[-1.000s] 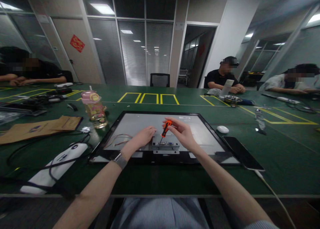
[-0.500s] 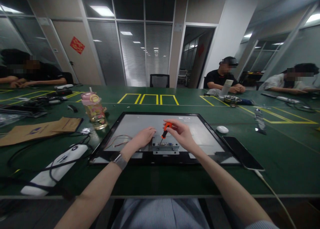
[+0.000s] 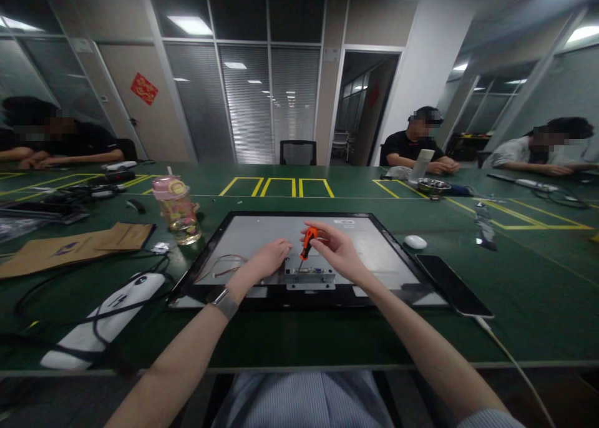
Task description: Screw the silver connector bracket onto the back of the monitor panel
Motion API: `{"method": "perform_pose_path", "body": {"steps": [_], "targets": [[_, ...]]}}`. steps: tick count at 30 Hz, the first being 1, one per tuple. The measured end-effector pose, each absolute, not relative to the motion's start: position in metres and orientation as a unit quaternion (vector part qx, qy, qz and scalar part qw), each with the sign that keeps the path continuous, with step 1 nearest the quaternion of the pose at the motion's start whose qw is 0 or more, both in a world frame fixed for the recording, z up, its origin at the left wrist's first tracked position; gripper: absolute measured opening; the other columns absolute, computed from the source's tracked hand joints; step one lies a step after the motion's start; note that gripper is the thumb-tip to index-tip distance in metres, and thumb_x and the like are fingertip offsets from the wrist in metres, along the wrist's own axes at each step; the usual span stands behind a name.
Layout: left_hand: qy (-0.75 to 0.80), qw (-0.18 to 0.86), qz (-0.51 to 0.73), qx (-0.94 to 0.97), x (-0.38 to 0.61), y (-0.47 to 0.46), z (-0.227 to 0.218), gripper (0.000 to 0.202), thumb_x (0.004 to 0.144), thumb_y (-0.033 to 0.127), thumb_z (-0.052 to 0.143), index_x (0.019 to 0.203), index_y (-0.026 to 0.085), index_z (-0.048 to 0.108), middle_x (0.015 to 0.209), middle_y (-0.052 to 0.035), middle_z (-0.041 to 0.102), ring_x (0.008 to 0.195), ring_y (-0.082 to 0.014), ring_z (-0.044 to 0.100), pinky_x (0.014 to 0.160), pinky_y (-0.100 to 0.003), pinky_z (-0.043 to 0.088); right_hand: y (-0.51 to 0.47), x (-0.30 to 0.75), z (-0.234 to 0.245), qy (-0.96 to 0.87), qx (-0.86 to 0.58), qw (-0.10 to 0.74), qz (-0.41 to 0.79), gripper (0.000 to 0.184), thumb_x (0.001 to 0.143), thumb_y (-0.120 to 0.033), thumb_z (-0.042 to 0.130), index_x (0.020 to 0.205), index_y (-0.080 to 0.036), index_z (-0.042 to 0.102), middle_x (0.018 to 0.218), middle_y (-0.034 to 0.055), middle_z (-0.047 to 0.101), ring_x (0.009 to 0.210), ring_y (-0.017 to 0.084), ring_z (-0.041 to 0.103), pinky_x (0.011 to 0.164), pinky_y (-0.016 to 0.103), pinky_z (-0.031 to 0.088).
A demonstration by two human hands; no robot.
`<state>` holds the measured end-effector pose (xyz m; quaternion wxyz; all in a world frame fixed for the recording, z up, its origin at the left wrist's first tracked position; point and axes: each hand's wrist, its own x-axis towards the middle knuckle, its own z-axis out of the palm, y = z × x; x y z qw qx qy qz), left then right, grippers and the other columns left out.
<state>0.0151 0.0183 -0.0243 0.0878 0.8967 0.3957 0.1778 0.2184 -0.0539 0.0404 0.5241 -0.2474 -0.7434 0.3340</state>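
A black-framed monitor panel lies back-up on the green table in front of me. A small metal bracket with connectors sits at its near middle. My right hand pinches a small orange-handled screwdriver, its tip down on the bracket's left end. My left hand rests on the panel just left of the bracket, fingers curled against it. Thin red and white wires run over the panel to the left.
A pink-lidded drink bottle stands left of the panel, brown paper bags beyond it. A white device with black cables lies near left. A white mouse and a dark phone lie right. Other people sit at the table's far sides.
The screwdriver handle has tilted slightly and my right fingers have shifted on it. My left hand has stayed in place. The view has dropped a little.
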Motion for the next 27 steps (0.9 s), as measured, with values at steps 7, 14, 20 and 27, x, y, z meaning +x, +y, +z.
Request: {"method": "perform_pose_path", "body": {"steps": [7,14,20,27], "targets": [[0.393,0.084,0.177,0.898,0.014,0.019,-0.026,0.039,0.094,0.027,0.022,0.112,0.015,0.055,0.114,-0.0092,0.056,0.106,-0.0177,0.053,0.096,-0.033,0.040,-0.050,0.218,0.039,-0.737,-0.263,0.548,0.295,0.025,0.080,-0.024,0.061,0.105,-0.027,0.062,0.100,0.0039,0.060,0.090,0.017,0.061,0.078,0.034,0.055],[0.393,0.074,0.176,0.900,0.014,0.020,-0.027,0.039,0.094,0.028,0.022,0.112,0.016,0.054,0.115,-0.0083,0.056,0.107,-0.0180,0.052,0.096,-0.032,0.040,-0.051,0.217,0.039,-0.734,-0.282,0.554,0.272,0.024,0.081,-0.027,0.061,0.105,-0.026,0.062,0.099,0.0037,0.058,0.084,0.015,0.060,0.075,0.031,0.055],[0.399,0.063,0.170,0.899,0.015,0.016,-0.022,0.037,0.094,0.027,0.024,0.111,0.017,0.055,0.113,-0.0075,0.057,0.104,-0.0177,0.053,0.094,-0.032,0.040,-0.051,0.217,0.040,-0.736,-0.289,0.553,0.263,0.024,0.081,-0.027,0.060,0.105,-0.025,0.061,0.096,0.0038,0.057,0.082,0.015,0.059,0.074,0.032,0.055],[0.413,0.040,0.153,0.897,0.014,0.011,-0.012,0.029,0.093,0.029,0.029,0.100,0.017,0.055,0.100,-0.0070,0.060,0.094,-0.0179,0.056,0.084,-0.030,0.043,-0.050,0.219,0.038,-0.738,-0.292,0.555,0.249,0.024,0.082,-0.029,0.058,0.106,-0.025,0.061,0.095,0.0039,0.057,0.083,0.015,0.059,0.073,0.031,0.055]]}}
